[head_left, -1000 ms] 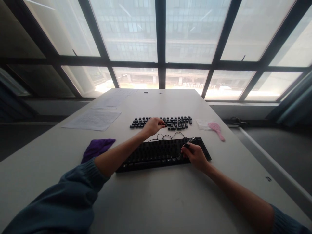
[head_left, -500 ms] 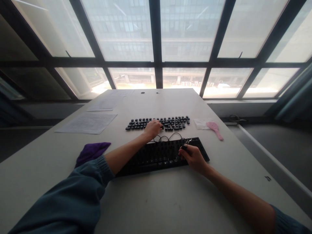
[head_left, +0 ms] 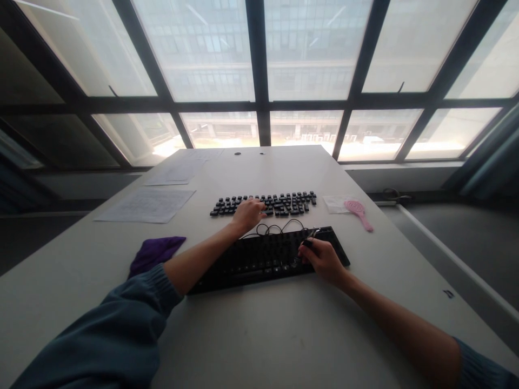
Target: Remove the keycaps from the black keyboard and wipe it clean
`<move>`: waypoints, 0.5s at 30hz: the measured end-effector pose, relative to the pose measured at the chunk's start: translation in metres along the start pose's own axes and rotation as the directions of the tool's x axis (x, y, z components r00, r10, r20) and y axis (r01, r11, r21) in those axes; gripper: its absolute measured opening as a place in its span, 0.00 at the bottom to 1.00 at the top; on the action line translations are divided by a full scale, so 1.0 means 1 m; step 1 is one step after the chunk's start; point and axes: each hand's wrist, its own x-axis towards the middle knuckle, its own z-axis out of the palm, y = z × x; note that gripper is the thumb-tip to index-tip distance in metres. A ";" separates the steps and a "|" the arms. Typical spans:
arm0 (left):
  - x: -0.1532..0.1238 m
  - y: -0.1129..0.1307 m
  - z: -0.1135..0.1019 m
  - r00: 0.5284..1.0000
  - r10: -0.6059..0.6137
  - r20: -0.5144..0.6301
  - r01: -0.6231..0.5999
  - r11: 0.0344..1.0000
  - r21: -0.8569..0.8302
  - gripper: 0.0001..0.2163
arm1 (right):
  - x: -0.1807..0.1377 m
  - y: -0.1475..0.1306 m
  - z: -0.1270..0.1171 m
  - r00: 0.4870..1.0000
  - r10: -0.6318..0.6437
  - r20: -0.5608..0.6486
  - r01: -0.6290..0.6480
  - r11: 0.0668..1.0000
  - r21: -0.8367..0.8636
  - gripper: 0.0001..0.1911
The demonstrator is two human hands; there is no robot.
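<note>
My left hand hovers at the near edge of loose black keycaps laid out in rows, thumb and fingers apart with no keycap visible between them. Below it lies a black keyboard, its near row still showing some keycaps along the front. My right hand is closed around a small black keycap puller with thin metal wires, held over the keyboard's right part. The puller's lower end is dark against the keyboard, so whether it grips a key I cannot tell.
A looped black cable runs behind the keyboard. To the right lie a pink hairbrush and a clear plastic bag. A purple cloth and paper sheets are on the left of the white table.
My left hand has shifted a little left and back toward me, its fingers now apart over the keycaps. The right hand holds almost the same place with the keycap puller.
</note>
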 end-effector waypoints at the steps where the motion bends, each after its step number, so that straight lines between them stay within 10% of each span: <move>1: 0.000 0.000 0.000 1.000 -0.005 -0.002 0.005 1.000 -0.001 0.07 | 0.000 0.000 0.000 1.000 0.000 0.000 0.000 1.000 -0.003 0.17; 15: 0.005 0.004 -0.002 0.998 -0.063 0.004 0.063 0.996 -0.059 0.08 | 0.000 -0.005 0.000 0.999 0.048 -0.006 -0.047 0.996 0.076 0.18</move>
